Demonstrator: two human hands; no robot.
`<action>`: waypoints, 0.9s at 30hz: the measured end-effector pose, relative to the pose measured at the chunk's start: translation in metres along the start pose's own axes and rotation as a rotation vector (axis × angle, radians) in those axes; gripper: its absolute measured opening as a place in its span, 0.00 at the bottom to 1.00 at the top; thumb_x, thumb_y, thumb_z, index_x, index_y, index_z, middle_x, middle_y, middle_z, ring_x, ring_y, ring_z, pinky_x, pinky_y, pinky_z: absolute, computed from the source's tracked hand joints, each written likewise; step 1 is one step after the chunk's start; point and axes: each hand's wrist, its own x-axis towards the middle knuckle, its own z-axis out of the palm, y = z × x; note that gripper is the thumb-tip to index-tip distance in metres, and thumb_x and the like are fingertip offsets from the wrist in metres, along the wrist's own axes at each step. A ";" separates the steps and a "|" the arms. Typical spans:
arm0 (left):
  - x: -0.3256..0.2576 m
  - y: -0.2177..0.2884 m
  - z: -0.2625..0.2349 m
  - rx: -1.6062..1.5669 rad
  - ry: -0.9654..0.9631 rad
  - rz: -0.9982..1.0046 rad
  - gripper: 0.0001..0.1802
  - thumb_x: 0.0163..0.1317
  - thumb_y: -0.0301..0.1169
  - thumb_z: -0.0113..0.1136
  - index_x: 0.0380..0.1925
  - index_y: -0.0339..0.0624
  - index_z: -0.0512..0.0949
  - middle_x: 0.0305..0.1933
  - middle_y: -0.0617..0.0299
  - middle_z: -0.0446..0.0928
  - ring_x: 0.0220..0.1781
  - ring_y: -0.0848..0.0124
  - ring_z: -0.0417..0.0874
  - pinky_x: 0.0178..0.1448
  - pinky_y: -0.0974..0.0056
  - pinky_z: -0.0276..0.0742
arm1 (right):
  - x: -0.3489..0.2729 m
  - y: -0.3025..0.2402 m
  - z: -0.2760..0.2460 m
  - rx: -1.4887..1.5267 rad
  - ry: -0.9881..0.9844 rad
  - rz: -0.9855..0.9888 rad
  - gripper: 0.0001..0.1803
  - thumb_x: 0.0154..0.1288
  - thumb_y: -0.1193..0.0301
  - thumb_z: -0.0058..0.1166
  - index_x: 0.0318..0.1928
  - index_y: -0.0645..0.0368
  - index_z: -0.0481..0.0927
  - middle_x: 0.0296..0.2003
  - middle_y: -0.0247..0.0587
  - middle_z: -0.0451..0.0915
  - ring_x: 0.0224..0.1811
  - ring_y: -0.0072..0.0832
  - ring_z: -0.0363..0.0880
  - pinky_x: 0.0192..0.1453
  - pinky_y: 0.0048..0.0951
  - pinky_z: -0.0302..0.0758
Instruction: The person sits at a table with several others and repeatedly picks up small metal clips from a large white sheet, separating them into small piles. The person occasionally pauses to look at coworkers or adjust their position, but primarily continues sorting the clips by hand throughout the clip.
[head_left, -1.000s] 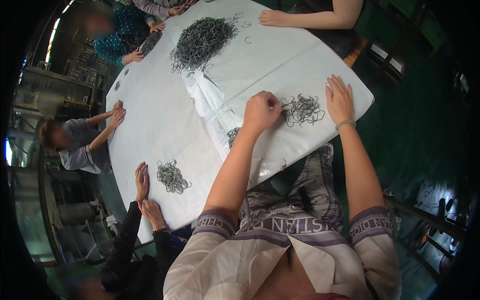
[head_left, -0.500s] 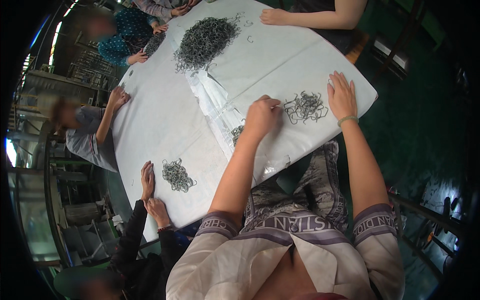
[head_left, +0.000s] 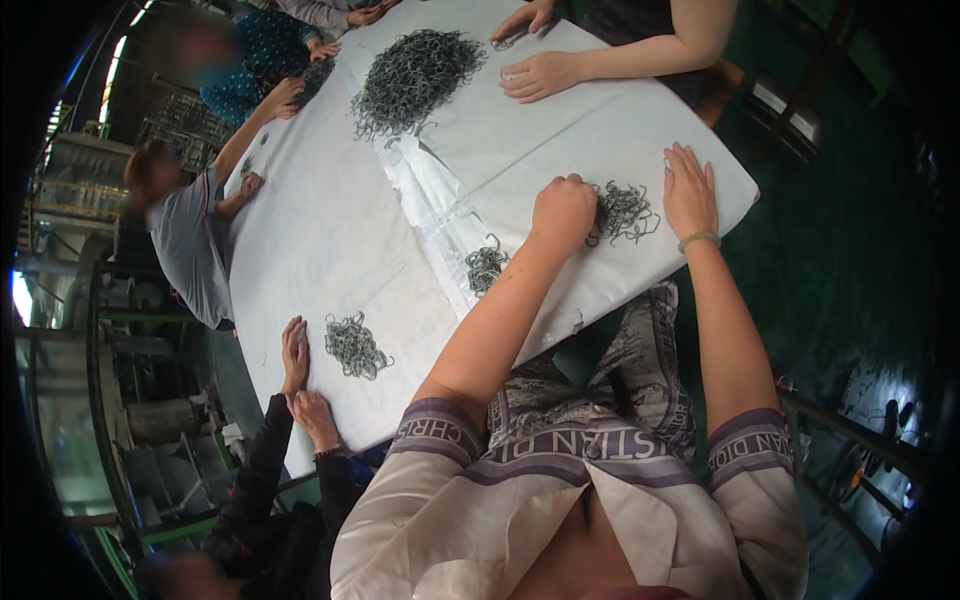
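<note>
Between the two bare hands, on the large white-covered table (head_left: 300, 240), a small loose pile of dark grey bent-wire hooks (head_left: 627, 215) is seen. Its left edge is met by the left hand (head_left: 565, 215), whose fingers are curled inward; whether a hook is pinched cannot be told, as the fingertips are hidden. Just beside the pile, the right hand (head_left: 690, 195) is laid palm down, fingers stretched out and nearly together. Judged by look, each hook is light, thin and stiff, hardly fragile, perhaps slightly slippery and easily tangled; one is best taken by an outer bend and lifted free singly. Four piles are clearly counted: this one, one big dark grey heap (head_left: 415, 85) farther off, one small grey cluster (head_left: 487, 268) beside the left forearm (head_left: 495, 325), and one medium grey mound (head_left: 355, 345) near a co-worker's two hands (head_left: 295, 352). Single hooks are too entangled to be counted.
</note>
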 end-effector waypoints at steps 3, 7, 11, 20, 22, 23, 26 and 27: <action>0.007 0.007 -0.006 0.053 -0.086 0.027 0.04 0.49 0.24 0.56 0.22 0.39 0.80 0.31 0.55 0.79 0.33 0.59 0.82 0.39 0.59 0.80 | 0.001 -0.001 -0.003 0.001 -0.001 0.005 0.17 0.68 0.70 0.43 0.55 0.58 0.72 0.61 0.40 0.70 0.68 0.35 0.61 0.72 0.47 0.52; 0.007 -0.010 0.006 -0.043 -0.009 -0.099 0.04 0.45 0.26 0.58 0.21 0.39 0.80 0.29 0.51 0.80 0.31 0.55 0.82 0.38 0.56 0.78 | 0.002 -0.001 0.000 0.008 -0.018 -0.001 0.17 0.68 0.70 0.43 0.55 0.58 0.72 0.61 0.40 0.69 0.68 0.34 0.61 0.72 0.47 0.52; -0.023 -0.055 -0.028 -0.276 0.069 -0.481 0.08 0.42 0.29 0.58 0.21 0.36 0.80 0.25 0.46 0.78 0.31 0.50 0.81 0.37 0.54 0.76 | 0.000 0.004 -0.003 -0.007 -0.019 0.019 0.18 0.68 0.69 0.43 0.55 0.58 0.72 0.61 0.40 0.69 0.68 0.34 0.60 0.72 0.46 0.52; -0.189 -0.186 -0.078 0.107 -0.236 -1.067 0.06 0.48 0.27 0.62 0.26 0.38 0.83 0.33 0.50 0.82 0.38 0.54 0.84 0.45 0.57 0.79 | -0.002 -0.007 -0.008 -0.074 -0.059 0.017 0.19 0.69 0.67 0.42 0.58 0.59 0.70 0.63 0.44 0.66 0.69 0.37 0.58 0.72 0.47 0.50; -0.179 -0.173 -0.079 -0.058 -0.087 -0.899 0.08 0.48 0.29 0.62 0.28 0.38 0.84 0.31 0.49 0.82 0.35 0.55 0.84 0.43 0.58 0.78 | -0.001 -0.009 -0.006 -0.078 -0.061 0.010 0.19 0.69 0.67 0.42 0.58 0.59 0.70 0.63 0.44 0.66 0.69 0.37 0.58 0.72 0.47 0.50; -0.170 -0.163 -0.074 -0.140 -0.014 -0.811 0.09 0.48 0.30 0.62 0.29 0.38 0.84 0.30 0.49 0.82 0.33 0.55 0.83 0.41 0.59 0.77 | -0.001 -0.008 -0.006 -0.078 -0.061 0.009 0.19 0.69 0.67 0.42 0.58 0.59 0.70 0.63 0.43 0.66 0.69 0.37 0.58 0.72 0.47 0.50; -0.114 -0.110 -0.049 -0.344 0.090 -0.473 0.08 0.54 0.28 0.61 0.33 0.37 0.83 0.34 0.51 0.82 0.36 0.56 0.83 0.41 0.61 0.77 | -0.001 -0.006 -0.006 -0.067 -0.058 0.007 0.19 0.69 0.67 0.42 0.58 0.59 0.70 0.63 0.43 0.66 0.69 0.37 0.58 0.72 0.47 0.51; -0.099 -0.088 -0.039 -0.426 0.111 -0.377 0.07 0.53 0.27 0.62 0.32 0.38 0.84 0.33 0.53 0.82 0.34 0.58 0.83 0.41 0.61 0.77 | 0.000 -0.006 -0.007 -0.058 -0.056 0.009 0.19 0.69 0.67 0.42 0.58 0.59 0.70 0.63 0.43 0.66 0.69 0.37 0.58 0.72 0.47 0.51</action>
